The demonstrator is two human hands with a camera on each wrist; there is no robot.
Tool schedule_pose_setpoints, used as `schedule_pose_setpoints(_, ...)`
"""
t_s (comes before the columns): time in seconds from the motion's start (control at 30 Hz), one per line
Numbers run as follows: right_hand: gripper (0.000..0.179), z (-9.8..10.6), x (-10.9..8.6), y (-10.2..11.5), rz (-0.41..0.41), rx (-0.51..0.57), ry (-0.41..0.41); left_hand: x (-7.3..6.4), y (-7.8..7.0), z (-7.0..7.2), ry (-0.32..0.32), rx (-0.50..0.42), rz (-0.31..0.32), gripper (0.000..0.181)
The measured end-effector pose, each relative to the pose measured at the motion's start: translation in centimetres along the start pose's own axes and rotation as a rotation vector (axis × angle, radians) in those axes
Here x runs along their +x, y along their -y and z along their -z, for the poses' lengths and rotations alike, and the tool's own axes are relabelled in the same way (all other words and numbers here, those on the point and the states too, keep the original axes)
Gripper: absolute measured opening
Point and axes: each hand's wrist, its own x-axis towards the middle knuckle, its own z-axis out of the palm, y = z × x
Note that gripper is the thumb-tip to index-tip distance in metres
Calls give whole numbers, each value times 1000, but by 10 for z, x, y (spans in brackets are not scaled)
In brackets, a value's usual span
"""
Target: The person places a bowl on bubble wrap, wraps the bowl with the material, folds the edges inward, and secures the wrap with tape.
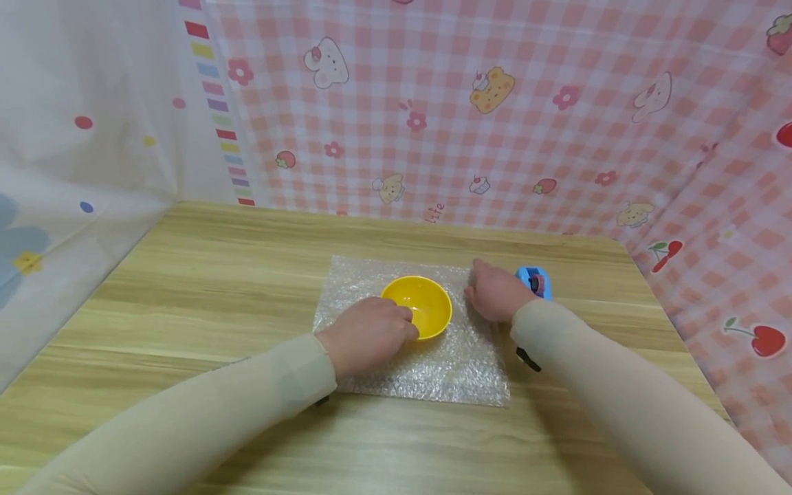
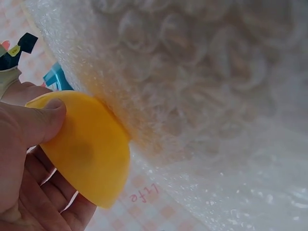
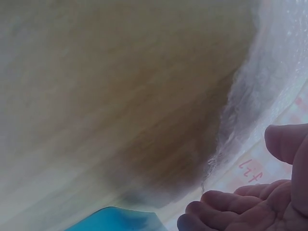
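A yellow bowl point(image 1: 428, 299) stands upright on a flat sheet of bubble wrap point(image 1: 427, 378) in the head view. My left hand point(image 1: 370, 335) grips the bowl's near left rim. The left wrist view shows the thumb point(image 2: 45, 120) on the bowl's outside, with the other fingers partly hidden behind it. At the sheet's right edge is my right hand point(image 1: 498, 292), apart from the bowl. Its thumb stands away from loosely bent fingers point(image 3: 231, 211), and nothing shows between them. Just right of that hand sits a small blue tape dispenser point(image 1: 527, 273), partly hidden.
The wood-grain table point(image 1: 247, 261) extends around the sheet. A pink checked cloth point(image 1: 445, 137) hangs behind and along the right side. A pale curtain point(image 1: 93, 172) hangs at the left.
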Motion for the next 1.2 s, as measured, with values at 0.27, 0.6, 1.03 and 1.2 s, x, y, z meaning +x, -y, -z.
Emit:
schedule_pose_setpoints(0.27,83,1,0,1,-58,-34,37,2,-1,2,21,-13,11,17)
schedule_pose_setpoints(0.6,84,2,-1,5,-58,-31,40,2,-3,3,30,-13,27,16)
schedule_pose_setpoints(1.03,87,1,2,9,-79,89,-8,3,-4,3,24,-10,34,16)
schedule_pose_setpoints(1.2,80,2,1,10,-68,167,-54,4,-4,4,26,-12,36,15)
